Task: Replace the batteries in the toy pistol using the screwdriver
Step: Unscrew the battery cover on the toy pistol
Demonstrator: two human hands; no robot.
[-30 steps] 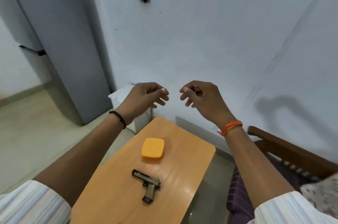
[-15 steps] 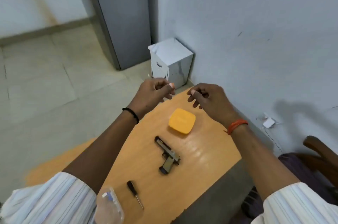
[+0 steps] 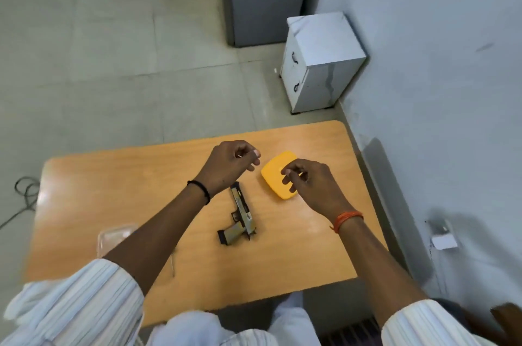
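**Hands over the tabletop, nothing picked up yet**

Nearest the tabletop's (image 3: 93, 176) near edge, my left forearm covers most of the screwdriver (image 3: 172, 266); only a thin bit of shaft shows beside the arm. A clear plastic container (image 3: 113, 235) sits toward the near left corner, partly hidden by the same arm. What it holds I cannot tell.

Mid-table: the toy pistol (image 3: 240, 215) lies flat, grip toward the near edge, barrel pointing to the far edge. Nothing touches it.

Beyond it, both hands hang above the surface. Left hand (image 3: 228, 167) is loosely curled, thumb and fingers close but pinching nothing, just past the pistol's muzzle. Right hand (image 3: 308, 184) is likewise half-curled and empty, over the near part of a yellow pad-like lid (image 3: 275, 176) that rests toward the far right corner. Whether it touches the lid I cannot tell.

Judgement: the job looks to be at its very start, with the pistol unopened and the tool lying idle. Next I would want the pistol turned over to find the battery cover and its screw, one hand steadying it while the other fetches the screwdriver from under my arm.

Surface is glossy orange-brown laminate, slick-looking; small screws could roll. Beyond the far edge, pale tiled floor, a small white cabinet (image 3: 319, 63) against the blue-grey wall, and a cable (image 3: 25, 193) on the floor at left.
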